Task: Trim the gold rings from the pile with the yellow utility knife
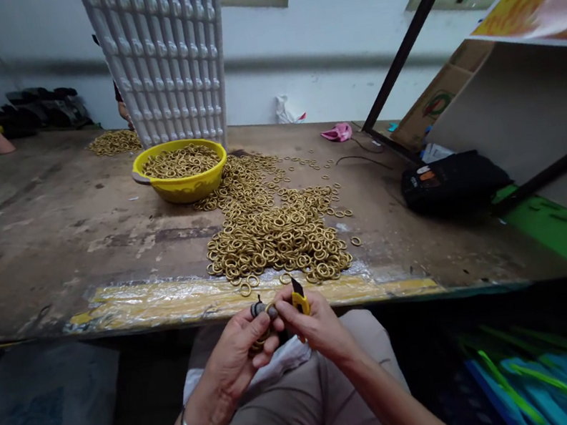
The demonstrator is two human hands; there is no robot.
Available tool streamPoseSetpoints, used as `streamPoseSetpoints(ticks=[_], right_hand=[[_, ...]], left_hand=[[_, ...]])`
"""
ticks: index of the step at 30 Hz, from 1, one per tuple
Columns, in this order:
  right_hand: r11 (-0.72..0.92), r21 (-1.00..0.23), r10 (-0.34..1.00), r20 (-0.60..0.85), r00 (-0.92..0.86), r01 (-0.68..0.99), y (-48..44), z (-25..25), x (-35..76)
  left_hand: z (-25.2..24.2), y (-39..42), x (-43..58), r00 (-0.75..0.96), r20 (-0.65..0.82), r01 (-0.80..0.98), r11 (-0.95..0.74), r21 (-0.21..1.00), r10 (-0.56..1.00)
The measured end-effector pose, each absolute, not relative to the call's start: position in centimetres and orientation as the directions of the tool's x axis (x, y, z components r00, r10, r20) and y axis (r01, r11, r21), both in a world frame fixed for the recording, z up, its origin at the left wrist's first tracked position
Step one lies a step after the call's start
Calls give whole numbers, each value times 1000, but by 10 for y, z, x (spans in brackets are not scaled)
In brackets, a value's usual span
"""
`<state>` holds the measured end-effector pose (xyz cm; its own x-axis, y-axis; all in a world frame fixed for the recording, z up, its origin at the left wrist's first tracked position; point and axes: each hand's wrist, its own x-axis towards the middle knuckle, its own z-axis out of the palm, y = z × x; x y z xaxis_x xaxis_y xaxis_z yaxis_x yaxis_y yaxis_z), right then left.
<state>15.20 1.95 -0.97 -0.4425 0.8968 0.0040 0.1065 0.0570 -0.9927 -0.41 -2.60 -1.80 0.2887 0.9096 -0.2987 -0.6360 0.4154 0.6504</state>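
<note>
My left hand is closed around a few gold-coloured rings in front of the table edge. A dark band wraps a finger of this hand near its tip. My right hand is closed on a yellow utility knife, its dark blade pointing up. The fingertips of both hands meet at the rings; which ring they pinch is partly hidden. Just beyond my hands, a large heap of gold-coloured rings lies loose on the worn table.
A yellow basin full of rings stands behind the heap, before an upright grey plastic panel. Another ring pile lies at back left, near a partly hidden person. A black pouch and a slanting dark metal bar are at right.
</note>
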Motion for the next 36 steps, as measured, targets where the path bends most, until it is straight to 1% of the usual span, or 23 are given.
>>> streamPoseSetpoints(ticks=[2,4,6,8,11,15,17,19,20,21,23,25,26,30,31,33,35,36], right_hand=[[189,-966,890,93,-447,176,17,-8,155],[330,-894,877,171,-448,304,13,-6,158],[437,-773,860,210,-465,459,9,-4,159],[486,-645,852,199,-485,590,5,-3,160],[491,-501,860,149,-488,713,1,-1,157],[468,-350,873,43,-485,811,8,-2,155],[393,-237,909,-46,-414,888,19,-4,157],[301,-140,943,-102,-316,943,31,-6,160],[279,-127,951,-103,-293,952,37,-8,160],[289,-145,949,-87,-303,946,42,-9,159],[373,-228,922,-16,-387,899,49,-11,150],[461,-289,880,27,-475,839,53,-15,134],[490,-297,863,33,-504,820,54,-18,125],[532,-232,835,-15,-550,814,59,-30,92],[536,-215,831,-35,-555,816,60,-33,87],[537,-218,825,-65,-561,815,65,-35,80],[531,-243,825,-70,-560,812,69,-34,79],[517,-278,831,-64,-552,810,70,-33,79]], left_hand=[[-16,-28,-4,273,-310,-610,413,676,911],[-14,-30,-3,245,-309,-577,394,716,919],[-12,-32,-1,201,-294,-541,356,762,935],[-12,-32,0,157,-278,-495,319,808,948],[-13,-30,-1,116,-261,-395,285,873,958],[-6,-33,-6,79,-183,-178,195,965,980],[3,-38,-9,93,-118,-62,124,990,989],[11,-45,-12,157,-74,9,73,997,985],[12,-48,-13,196,-76,15,74,997,978],[12,-50,-14,223,-98,-9,103,995,970],[4,-50,-16,236,-185,-138,222,965,954],[-10,-49,-20,191,-285,-296,332,896,939],[-17,-49,-23,151,-321,-360,354,863,935],[-35,-53,-36,-2,-378,-473,332,816,926],[-37,-55,-39,-13,-381,-489,327,809,924],[-40,-59,-45,-4,-396,-525,336,782,918],[-44,-60,-49,25,-433,-585,365,725,901],[-47,-59,-49,38,-453,-617,378,690,890]])
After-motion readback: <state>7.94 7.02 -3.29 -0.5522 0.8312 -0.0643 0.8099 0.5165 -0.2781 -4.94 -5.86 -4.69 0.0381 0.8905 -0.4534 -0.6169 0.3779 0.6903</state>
